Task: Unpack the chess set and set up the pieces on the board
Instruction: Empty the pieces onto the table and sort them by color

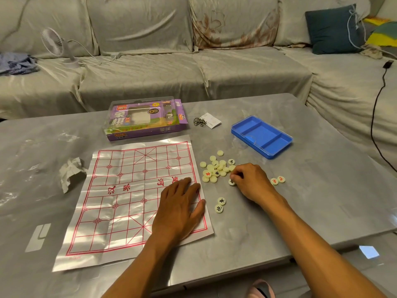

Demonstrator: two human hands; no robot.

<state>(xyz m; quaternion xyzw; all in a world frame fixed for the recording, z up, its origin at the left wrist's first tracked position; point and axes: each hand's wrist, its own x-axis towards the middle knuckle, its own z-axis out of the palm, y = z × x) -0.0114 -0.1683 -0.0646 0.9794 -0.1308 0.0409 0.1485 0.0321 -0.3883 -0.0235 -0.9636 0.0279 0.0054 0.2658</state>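
Your left hand (180,206) lay flat, fingers straight, pressing the creased, glossy paper board (129,198) on the grey table (322,190). Your right hand (251,181), fingers curled, pinched a round cream piece at the edge of the heaped pieces (216,168), just right of the board. The blue tray (262,136) sat beyond.

Creased white paper board (129,196) with red grid, spread flat and bare; cream disc pieces (216,168) heaped just right of it; blue compartment tray (263,136) open beyond.
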